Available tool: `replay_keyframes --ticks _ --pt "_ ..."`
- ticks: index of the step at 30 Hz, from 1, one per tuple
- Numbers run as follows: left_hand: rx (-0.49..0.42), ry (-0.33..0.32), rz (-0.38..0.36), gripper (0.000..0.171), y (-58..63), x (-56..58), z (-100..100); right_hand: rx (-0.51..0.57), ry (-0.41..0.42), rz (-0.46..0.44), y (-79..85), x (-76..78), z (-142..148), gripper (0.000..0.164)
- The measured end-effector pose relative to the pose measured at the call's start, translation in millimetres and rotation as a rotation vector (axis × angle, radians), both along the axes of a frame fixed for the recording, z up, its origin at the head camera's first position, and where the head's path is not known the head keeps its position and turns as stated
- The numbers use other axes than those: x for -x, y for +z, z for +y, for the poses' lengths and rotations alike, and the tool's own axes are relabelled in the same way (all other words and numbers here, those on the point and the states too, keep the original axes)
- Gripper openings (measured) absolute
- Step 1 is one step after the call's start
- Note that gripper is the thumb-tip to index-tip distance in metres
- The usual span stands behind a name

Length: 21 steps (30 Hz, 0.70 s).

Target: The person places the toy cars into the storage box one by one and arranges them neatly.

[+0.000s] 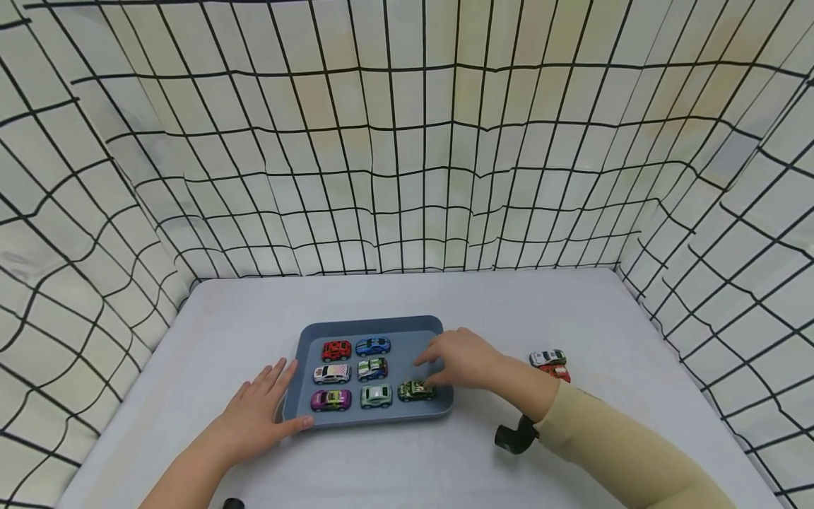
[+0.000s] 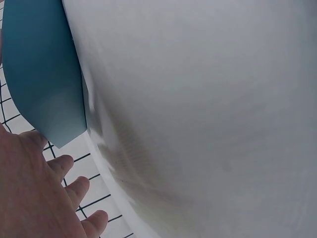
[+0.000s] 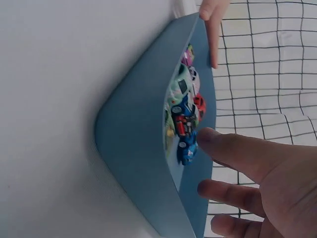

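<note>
A blue-grey tray holds several toy cars in rows. Among them are a red spotted car, a blue car, a purple car, a mint green car and a camouflage car. My left hand lies at the tray's left side, fingers spread, its thumb by the near left rim. Over the tray's right end hovers my right hand, close to the camouflage car. The right wrist view shows its fingers apart with nothing between them.
On the white table, right of the tray, a silver-white car and a red car lie side by side, partly behind the right forearm. A black curved piece shows below that wrist. Black-netted white walls enclose the table.
</note>
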<state>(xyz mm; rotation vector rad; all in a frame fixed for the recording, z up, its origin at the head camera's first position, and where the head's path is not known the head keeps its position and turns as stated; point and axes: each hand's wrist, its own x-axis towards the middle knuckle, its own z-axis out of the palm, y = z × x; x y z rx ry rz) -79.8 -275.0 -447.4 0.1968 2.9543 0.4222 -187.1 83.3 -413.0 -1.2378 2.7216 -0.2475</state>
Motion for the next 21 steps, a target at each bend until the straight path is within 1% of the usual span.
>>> replay_keyframes --ticks 5,11,15,21 --pt "0.003 -0.002 -0.005 0.115 -0.6 0.3 -1 0.064 -0.045 -0.063 4.6 5.4 12 0.038" --pt "0.008 -0.003 -0.003 0.115 -1.8 0.4 -2 0.088 -0.125 -0.126 9.0 11.9 31 0.038" --pt "0.003 -0.002 -0.003 0.114 -1.2 0.5 -1 0.091 -0.181 -0.153 10.3 17.5 48 0.037" --pt "-0.002 0.0 -0.009 0.113 -0.7 0.5 -1 0.103 -0.244 -0.17 7.4 24.7 79 0.037"
